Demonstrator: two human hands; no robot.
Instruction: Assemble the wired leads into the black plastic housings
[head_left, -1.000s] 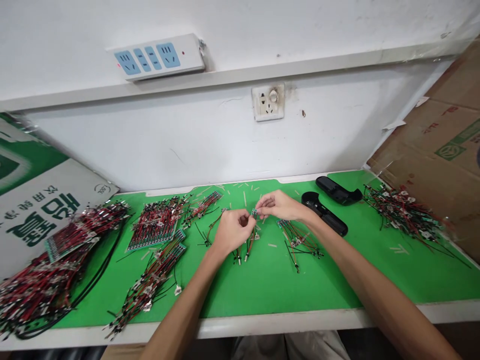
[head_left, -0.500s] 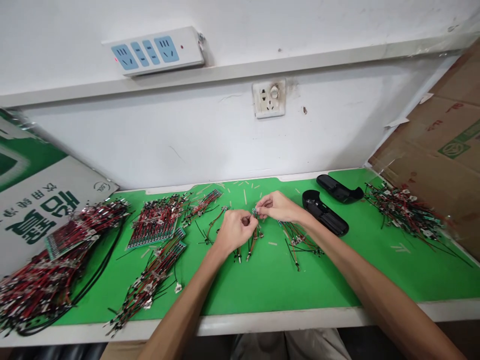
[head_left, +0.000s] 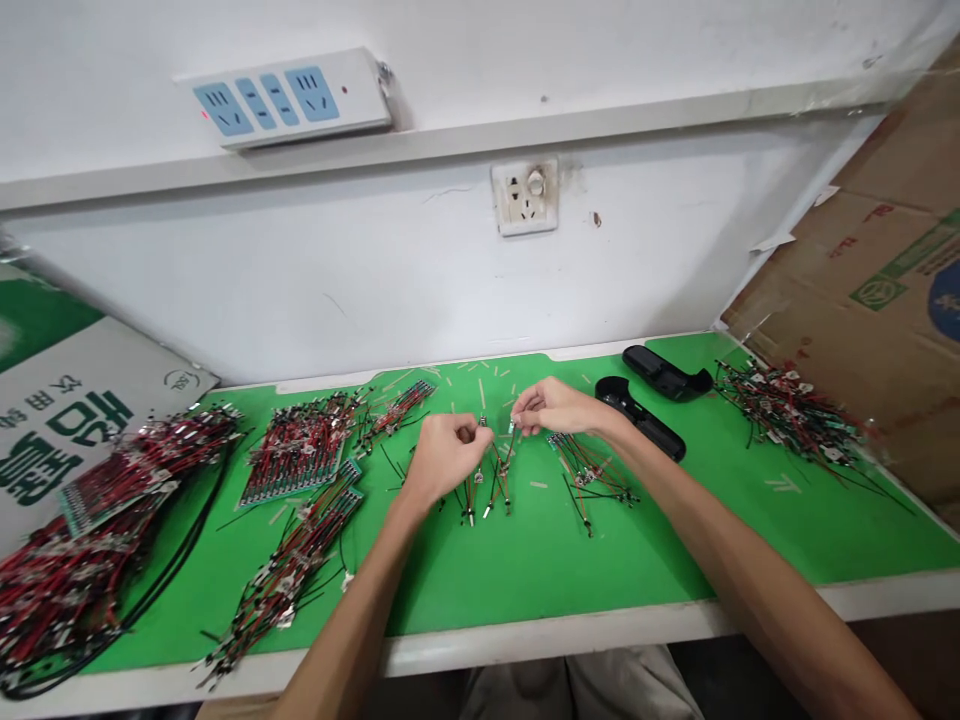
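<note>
My left hand (head_left: 448, 455) is closed in a pinch on a small circuit board (head_left: 483, 421), with thin wires hanging below it. A little to the right, my right hand (head_left: 556, 408) pinches another small wired circuit board (head_left: 513, 426) between thumb and fingertips. Its red and black wires (head_left: 501, 480) dangle over the green mat (head_left: 525, 570). A gap shows between the two boards. Right of the hands lies a small group of wired boards (head_left: 589, 470). Other loose wires (head_left: 394, 465) lie partly hidden behind my left hand.
Panels of wired boards (head_left: 296, 450) and a bundle (head_left: 300, 560) lie left, beside a large heap (head_left: 97, 560) with black cables. Two black plastic shells (head_left: 667, 375) and another wired-board pile (head_left: 795, 410) sit right. Cardboard (head_left: 847, 280) and a wall with a socket (head_left: 525, 197) border the table.
My hands have moved apart; the boards that were together between my fingertips are now separate, one in each hand. The camera view has shifted slightly to the right.
</note>
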